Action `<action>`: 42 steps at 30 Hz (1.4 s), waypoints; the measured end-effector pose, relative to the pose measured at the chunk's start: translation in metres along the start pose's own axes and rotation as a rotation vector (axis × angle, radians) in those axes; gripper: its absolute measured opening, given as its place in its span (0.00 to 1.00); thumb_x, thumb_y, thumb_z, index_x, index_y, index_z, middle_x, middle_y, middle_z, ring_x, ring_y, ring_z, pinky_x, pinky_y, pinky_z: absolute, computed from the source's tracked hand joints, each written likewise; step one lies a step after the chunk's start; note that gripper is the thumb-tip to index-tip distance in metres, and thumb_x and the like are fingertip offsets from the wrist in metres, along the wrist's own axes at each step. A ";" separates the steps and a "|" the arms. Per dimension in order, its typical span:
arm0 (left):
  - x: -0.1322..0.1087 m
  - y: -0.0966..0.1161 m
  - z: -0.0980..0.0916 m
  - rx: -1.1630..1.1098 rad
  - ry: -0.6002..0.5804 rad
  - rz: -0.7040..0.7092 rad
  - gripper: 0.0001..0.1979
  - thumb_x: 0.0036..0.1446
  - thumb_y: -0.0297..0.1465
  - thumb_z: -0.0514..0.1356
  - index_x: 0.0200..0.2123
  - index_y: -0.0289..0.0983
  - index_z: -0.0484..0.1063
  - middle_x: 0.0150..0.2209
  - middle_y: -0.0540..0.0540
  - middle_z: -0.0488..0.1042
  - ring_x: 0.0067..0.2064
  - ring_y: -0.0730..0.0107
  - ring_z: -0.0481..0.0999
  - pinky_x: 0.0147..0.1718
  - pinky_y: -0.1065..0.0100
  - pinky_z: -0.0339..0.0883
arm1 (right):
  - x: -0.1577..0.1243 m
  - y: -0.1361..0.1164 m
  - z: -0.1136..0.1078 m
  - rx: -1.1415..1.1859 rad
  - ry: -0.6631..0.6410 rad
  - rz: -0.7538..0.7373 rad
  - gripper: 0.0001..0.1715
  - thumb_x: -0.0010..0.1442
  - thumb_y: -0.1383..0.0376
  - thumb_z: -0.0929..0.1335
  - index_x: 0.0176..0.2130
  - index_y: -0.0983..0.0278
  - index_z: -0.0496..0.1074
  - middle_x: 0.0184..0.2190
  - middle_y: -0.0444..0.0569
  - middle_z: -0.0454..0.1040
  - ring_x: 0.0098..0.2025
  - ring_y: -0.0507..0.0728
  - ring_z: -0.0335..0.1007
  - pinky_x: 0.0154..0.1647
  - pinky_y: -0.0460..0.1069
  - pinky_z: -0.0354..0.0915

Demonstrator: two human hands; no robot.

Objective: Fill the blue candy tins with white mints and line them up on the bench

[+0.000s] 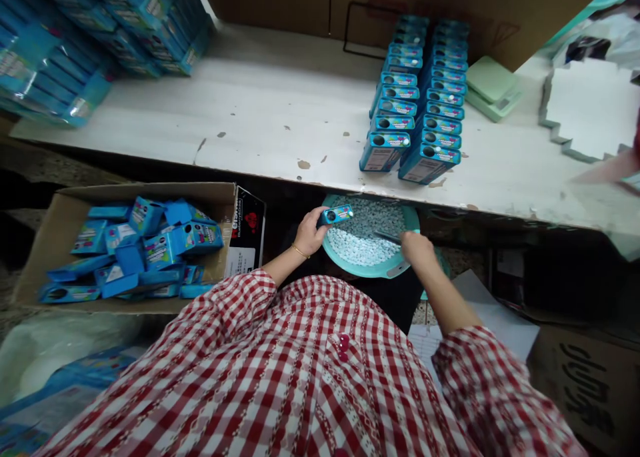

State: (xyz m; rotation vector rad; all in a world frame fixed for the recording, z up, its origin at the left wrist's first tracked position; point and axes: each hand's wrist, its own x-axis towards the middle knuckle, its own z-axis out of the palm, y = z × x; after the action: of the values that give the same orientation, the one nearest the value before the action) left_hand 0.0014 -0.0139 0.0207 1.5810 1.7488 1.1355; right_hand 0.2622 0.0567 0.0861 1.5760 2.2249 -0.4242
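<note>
My left fingers (306,229) wrap tight round a blue mint tin (335,216) over the teal basin (369,272); my right hand (417,249) clenches a thin dark tool (387,237) above the mints (357,238).

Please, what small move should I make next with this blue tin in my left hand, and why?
Probably bring the round opening of the blue tin closer to the pale candies in the teal basin. Your left hand holds the tin just above the basin's edge, and your right hand holds a thin tool over the candies.
</note>
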 end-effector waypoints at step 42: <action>0.001 0.023 0.013 0.032 -0.060 0.073 0.19 0.52 0.27 0.56 0.49 0.38 0.67 0.47 0.42 0.72 0.49 0.59 0.71 0.51 0.57 0.65 | -0.047 -0.031 -0.084 -0.058 0.134 -0.079 0.23 0.61 0.70 0.59 0.50 0.57 0.74 0.43 0.54 0.76 0.41 0.59 0.73 0.37 0.49 0.64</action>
State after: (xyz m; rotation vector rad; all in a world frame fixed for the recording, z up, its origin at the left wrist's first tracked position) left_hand 0.0242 -0.0105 0.0332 1.6930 1.6904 1.0874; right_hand 0.2357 0.0459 0.1829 1.5318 2.3837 -0.2804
